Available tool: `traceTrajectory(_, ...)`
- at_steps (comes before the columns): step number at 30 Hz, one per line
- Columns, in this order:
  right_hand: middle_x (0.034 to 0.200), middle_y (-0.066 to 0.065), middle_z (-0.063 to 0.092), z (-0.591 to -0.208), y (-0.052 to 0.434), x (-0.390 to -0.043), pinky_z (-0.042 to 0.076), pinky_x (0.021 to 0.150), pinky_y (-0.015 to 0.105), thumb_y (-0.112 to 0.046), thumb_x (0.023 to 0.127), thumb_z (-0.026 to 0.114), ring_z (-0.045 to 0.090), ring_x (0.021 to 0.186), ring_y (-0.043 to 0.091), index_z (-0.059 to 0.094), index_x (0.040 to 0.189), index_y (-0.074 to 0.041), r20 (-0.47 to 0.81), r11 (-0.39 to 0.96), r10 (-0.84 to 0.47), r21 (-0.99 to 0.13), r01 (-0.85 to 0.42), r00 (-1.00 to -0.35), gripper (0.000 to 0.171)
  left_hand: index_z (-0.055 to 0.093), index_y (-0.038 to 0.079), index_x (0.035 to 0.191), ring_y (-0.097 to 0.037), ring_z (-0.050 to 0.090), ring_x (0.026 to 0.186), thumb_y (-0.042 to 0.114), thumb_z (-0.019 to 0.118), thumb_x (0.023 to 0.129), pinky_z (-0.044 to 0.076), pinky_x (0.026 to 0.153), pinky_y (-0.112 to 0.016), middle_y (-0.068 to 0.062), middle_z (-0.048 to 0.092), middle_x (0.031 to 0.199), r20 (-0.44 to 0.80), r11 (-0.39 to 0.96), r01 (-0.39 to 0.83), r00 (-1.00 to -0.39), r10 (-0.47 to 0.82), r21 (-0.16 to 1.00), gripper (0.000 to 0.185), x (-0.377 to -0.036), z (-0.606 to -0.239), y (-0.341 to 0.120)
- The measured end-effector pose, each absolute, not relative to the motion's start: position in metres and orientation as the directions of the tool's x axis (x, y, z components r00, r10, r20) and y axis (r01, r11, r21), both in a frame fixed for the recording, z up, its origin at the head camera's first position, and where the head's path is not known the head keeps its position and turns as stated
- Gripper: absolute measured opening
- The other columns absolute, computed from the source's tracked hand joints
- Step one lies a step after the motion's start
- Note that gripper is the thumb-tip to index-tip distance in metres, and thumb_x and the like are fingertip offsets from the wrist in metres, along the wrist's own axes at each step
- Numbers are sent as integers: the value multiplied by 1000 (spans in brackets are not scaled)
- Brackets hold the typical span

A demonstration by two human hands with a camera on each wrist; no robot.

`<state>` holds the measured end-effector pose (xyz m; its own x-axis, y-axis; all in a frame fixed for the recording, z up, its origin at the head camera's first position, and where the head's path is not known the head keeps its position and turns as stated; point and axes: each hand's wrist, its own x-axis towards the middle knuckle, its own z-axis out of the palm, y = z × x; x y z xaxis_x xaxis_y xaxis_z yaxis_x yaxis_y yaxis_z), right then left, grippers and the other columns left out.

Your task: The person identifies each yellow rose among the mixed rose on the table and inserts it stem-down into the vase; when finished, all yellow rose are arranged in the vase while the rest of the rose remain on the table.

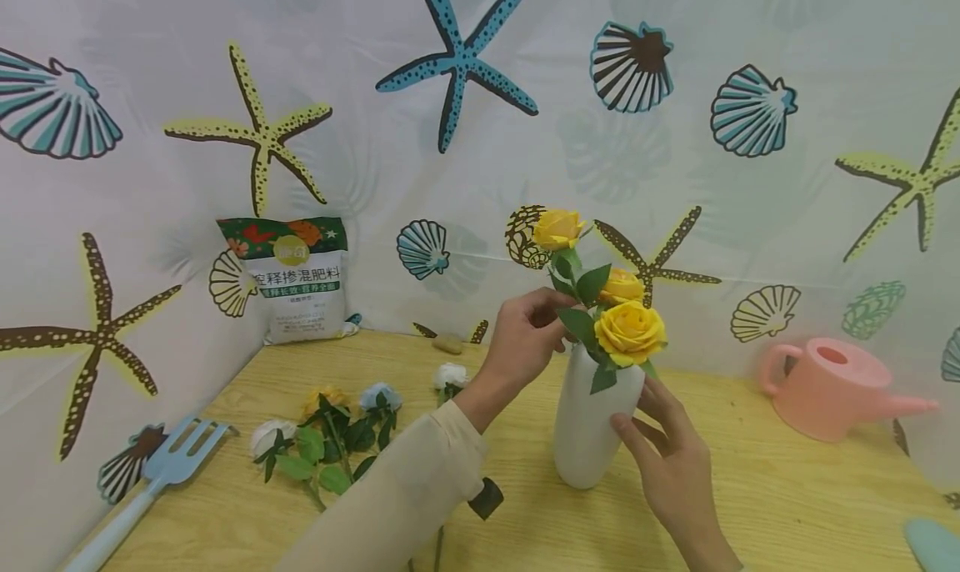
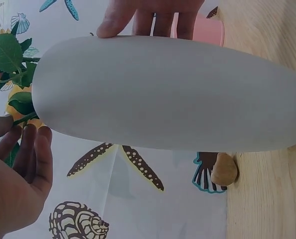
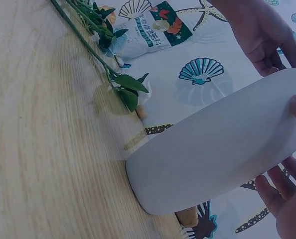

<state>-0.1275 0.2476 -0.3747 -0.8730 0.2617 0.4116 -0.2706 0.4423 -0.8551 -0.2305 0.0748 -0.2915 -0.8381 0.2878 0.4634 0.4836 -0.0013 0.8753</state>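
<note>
fingers of the left hand [image 1: 525, 338] pinch a rose stem [image 1: 567, 305] at the vase [image 1: 592, 422] mouth, ten o'clock of it; right hand [image 1: 667, 455] cups its side. arranging step; next likely needs a gentle downward push.

Counted: 1 white vase [image 1: 592, 426], with 3 yellow roses [image 1: 628, 332] seen in it. About 4 loose flowers [image 1: 330, 430] are counted at near left on the table [image 1: 787, 489]; exact number unclear, stems overlap. 1 fertiliser bag [image 1: 296, 276] at far left. 1 pink watering can [image 1: 832, 388] at right. 1 blue garden fork [image 1: 161, 476] at near left. 2 hands are visible: left hand [image 1: 525, 338], right hand [image 1: 667, 455].
</note>
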Motion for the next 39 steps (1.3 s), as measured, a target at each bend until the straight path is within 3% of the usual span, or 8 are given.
traceTrajectory(2,140,-5,55,-375,247,-128,51,96,13,-14,97,69,52,120,-10,48,149,-22,415,445,264,-853,-272,-871,57,74,1,105,-36,68,81,13,67,95,54,63,-21,-19,72,90,445,35,480,-837,318,877,17,-231,-293,74)
traceTrajectory(6,140,-6,55,-375,247,-128,51,96,14,-13,97,69,52,120,-9,48,149,-22,417,446,265,-852,-273,-869,57,75,3,105,-25,64,75,13,68,94,53,62,-21,-17,72,89,421,98,476,-842,338,874,16,-232,-296,73)
traceTrajectory(13,142,-3,55,-375,247,-128,51,96,14,-13,97,69,51,120,-10,47,150,-19,419,462,262,-845,-268,-869,57,72,2,104,-7,60,73,10,70,93,53,61,-20,-19,69,91,425,53,456,-860,281,888,14,-234,-301,71)
traceTrajectory(23,143,-2,54,-376,248,-127,50,96,13,-14,97,68,51,120,-10,47,150,-19,415,460,255,-846,-268,-873,57,72,0,104,-10,61,72,7,69,93,53,61,-21,-20,69,90,432,11,453,-859,276,892,13,-234,-303,68)
traceTrajectory(31,143,-3,54,-375,246,-127,50,96,13,-13,97,69,52,120,-8,48,150,-19,411,447,262,-853,-267,-873,57,73,4,101,-17,63,73,14,73,94,53,61,-23,-13,70,89,419,-15,432,-864,279,902,13,-233,-306,55)
traceTrajectory(39,137,-11,55,-377,244,-128,50,94,10,-8,96,69,54,120,-7,50,148,-17,429,431,273,-855,-289,-861,56,73,4,100,-16,64,74,13,72,94,54,63,-24,-8,70,89,382,-50,381,-897,222,923,11,-221,-322,21)
